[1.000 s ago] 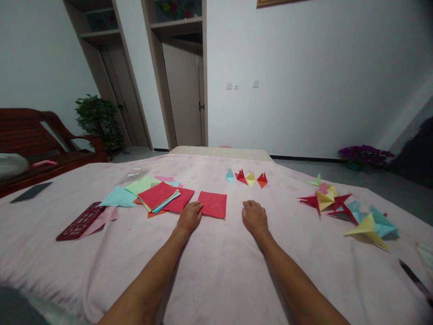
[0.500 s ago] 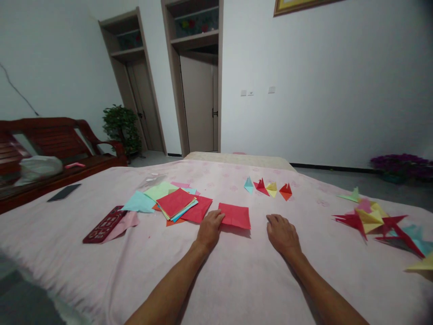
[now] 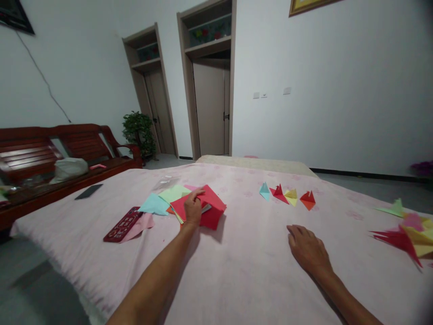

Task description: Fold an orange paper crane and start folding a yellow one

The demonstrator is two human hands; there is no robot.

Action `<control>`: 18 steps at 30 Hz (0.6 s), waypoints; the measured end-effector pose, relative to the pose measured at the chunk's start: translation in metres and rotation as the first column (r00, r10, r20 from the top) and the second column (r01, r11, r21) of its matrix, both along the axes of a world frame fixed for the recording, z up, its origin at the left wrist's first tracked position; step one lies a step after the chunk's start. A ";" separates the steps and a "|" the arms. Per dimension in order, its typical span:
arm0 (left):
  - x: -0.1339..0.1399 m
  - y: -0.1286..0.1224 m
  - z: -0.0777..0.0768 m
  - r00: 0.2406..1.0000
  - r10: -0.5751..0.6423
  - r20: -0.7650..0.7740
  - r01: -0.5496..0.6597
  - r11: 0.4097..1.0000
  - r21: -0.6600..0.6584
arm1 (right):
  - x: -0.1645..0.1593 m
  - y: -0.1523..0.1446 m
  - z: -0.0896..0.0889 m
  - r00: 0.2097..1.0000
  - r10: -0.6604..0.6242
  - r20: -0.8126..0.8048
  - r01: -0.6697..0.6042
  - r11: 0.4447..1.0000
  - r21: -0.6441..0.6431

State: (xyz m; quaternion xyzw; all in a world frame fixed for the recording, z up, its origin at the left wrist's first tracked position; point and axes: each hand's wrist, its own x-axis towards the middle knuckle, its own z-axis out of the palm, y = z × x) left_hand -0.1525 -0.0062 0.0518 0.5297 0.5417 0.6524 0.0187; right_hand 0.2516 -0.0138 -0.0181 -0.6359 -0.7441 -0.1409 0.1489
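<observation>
My left hand point(image 3: 193, 208) is over the pile of coloured paper, its fingers closed on a sheet of red paper point(image 3: 216, 201) that tilts up from the cloth. Under and beside it lie other sheets, among them a light green paper point(image 3: 174, 192) and a light blue paper point(image 3: 154, 204). How many sheets the fingers grip is hidden. My right hand point(image 3: 307, 246) rests palm down on the pink cloth point(image 3: 250, 271), fingers stretched out, holding nothing. Beyond it stand small folded paper figures: a blue one point(image 3: 264, 191), a red one point(image 3: 279, 194), a yellow one point(image 3: 291, 197) and an orange-red one point(image 3: 307, 200).
Larger folded paper figures point(image 3: 414, 234) lie in a cluster at the right. A dark red patterned piece point(image 3: 122, 224) and a pink paper point(image 3: 144, 223) lie left of the pile. Farther left is a dark phone-like slab point(image 3: 88, 192). A wooden bench point(image 3: 81, 144) stands beyond.
My left hand has moved left onto the paper pile, and the separate red paper is gone from its former spot. My right hand stays on the cloth. The view has turned left.
</observation>
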 end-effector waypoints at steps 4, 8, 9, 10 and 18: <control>-0.089 0.010 0.029 0.862 0.459 -0.216 -0.474 0.881 -0.019 | 0.001 0.001 -0.001 1.000 -0.004 0.000 0.004 1.000 -0.013; -0.154 -0.001 0.020 0.788 0.545 -0.287 -0.591 0.800 -0.102 | 0.002 0.001 -0.002 1.000 0.003 0.007 -0.003 1.000 -0.005; -0.163 -0.006 0.013 0.776 0.547 -0.314 -0.607 0.783 -0.136 | 0.002 0.001 -0.003 1.000 0.005 0.008 -0.005 1.000 -0.003; -0.170 -0.010 0.005 0.769 0.537 -0.347 -0.616 0.768 -0.175 | 0.002 0.001 -0.003 1.000 0.008 0.008 -0.008 1.000 -0.001; -0.145 -0.014 -0.040 0.742 0.359 -0.566 -0.622 0.682 -0.384 | 0.001 0.000 -0.002 1.000 0.010 0.000 -0.010 1.000 0.005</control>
